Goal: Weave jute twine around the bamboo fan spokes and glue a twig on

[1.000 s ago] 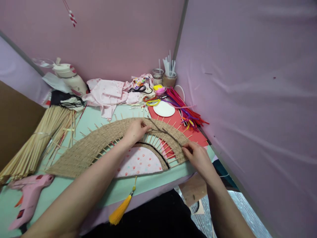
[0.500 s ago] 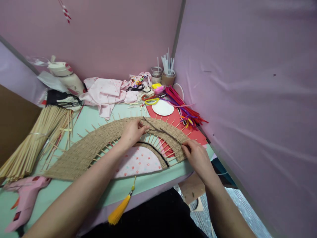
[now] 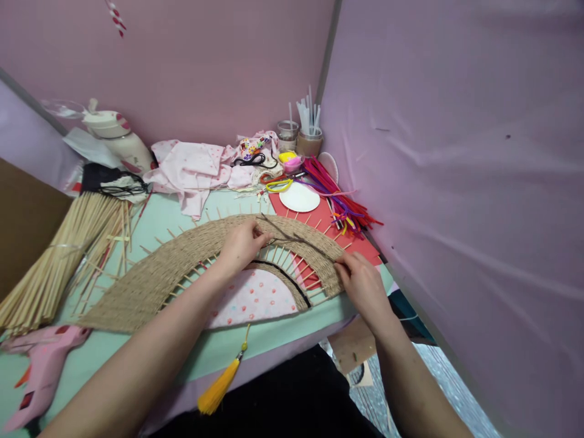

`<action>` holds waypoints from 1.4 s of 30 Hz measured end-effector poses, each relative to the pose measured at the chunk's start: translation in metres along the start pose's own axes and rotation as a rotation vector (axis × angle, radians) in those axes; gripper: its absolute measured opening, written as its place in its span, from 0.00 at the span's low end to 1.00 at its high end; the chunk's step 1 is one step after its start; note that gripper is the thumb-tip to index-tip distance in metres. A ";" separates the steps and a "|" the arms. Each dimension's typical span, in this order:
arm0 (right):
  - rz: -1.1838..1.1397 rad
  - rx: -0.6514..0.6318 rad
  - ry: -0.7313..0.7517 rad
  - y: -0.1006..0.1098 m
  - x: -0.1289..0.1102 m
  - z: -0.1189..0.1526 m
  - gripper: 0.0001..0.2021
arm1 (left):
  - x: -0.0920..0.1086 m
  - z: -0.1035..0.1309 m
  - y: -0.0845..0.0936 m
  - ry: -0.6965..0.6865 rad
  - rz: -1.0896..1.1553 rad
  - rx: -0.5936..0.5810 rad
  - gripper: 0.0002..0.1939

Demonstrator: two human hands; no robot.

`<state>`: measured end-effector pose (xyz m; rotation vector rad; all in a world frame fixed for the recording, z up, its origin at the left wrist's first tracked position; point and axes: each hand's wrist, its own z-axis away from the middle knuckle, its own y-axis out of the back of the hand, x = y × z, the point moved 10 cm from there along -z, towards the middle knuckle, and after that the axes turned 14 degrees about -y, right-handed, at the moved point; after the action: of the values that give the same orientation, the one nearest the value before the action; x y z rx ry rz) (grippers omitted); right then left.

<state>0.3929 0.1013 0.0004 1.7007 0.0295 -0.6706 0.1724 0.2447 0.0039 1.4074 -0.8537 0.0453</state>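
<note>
A large woven fan of tan cord on thin wooden sticks lies across the table. Its inner part is white fabric with pink prints, and a yellow tassel hangs below. Across the right half of the woven band lies a thin dark forked twig. My left hand pinches the twig's left part at the top of the arc. At the fan's right side, my right hand grips the twig's other end between thumb and fingers.
Bundled wooden sticks and a pink glue gun are at the left. Behind the fan are a bottle, crumpled pink cloth, a white disc, colourful pipe cleaners and a cup of straws.
The view has shifted very slightly. Both hands keep their hold on the twig in nearly the same place over the fan.
</note>
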 end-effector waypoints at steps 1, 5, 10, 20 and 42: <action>-0.001 -0.005 -0.002 0.000 0.000 0.000 0.08 | 0.000 0.000 0.000 0.003 -0.005 -0.004 0.14; -0.008 -0.036 -0.029 -0.002 0.004 -0.001 0.07 | -0.003 0.001 0.000 0.042 0.014 -0.008 0.14; -0.026 -0.036 -0.018 -0.004 0.004 -0.003 0.06 | -0.007 0.002 -0.004 0.058 0.064 0.001 0.13; -0.132 0.046 0.028 0.026 -0.007 0.006 0.07 | 0.022 0.010 0.038 -0.005 0.260 0.185 0.14; -0.439 -0.586 0.234 -0.042 -0.150 0.015 0.07 | -0.023 0.081 0.033 0.275 1.501 0.939 0.10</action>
<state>0.2468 0.1483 0.0283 1.1943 0.7145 -0.6925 0.0999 0.1921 0.0127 1.1704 -1.5586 1.9226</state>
